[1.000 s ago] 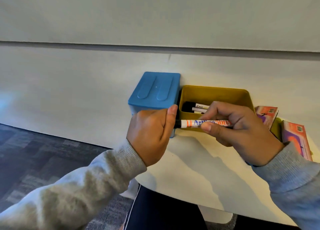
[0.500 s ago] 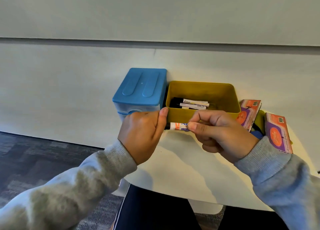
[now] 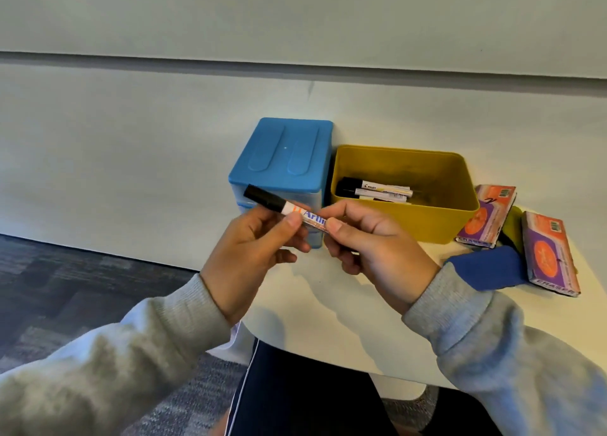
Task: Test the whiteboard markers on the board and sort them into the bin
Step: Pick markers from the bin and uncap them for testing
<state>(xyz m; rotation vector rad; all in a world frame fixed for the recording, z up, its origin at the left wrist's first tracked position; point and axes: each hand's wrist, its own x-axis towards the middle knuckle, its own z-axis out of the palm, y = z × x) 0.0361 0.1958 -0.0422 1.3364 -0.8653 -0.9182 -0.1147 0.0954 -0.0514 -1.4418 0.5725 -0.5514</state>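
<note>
**Marker's capped and out in the open, looks like sorting time**

So the person has both hands on one Artline whiteboard marker (image 3: 285,209) right in the middle of the frame. The left hand (image 3: 259,254) pinches it near the black cap end, thumb on top, and the right hand (image 3: 371,248) grips the barrel's other end, fingers curled round it. A second ago the left fist was closed over the cap end and the marker sat level; now the black cap is out in plain sight and the whole thing tilts up toward the upper left, in front of the blue drawer box (image 3: 282,159).

My read: the cap just got pushed back on, so this one's done being tested and only needs dropping somewhere. The yellow bin (image 3: 427,218), just right of center, already has a few markers (image 3: 377,190) lying in it, including a Pilot one. Can't tell from here if this marker passed or failed.

Two eraser packs (image 3: 486,218) and a blue cloth (image 3: 486,271) sit on the desk (image 3: 328,304) off to the right.
</note>
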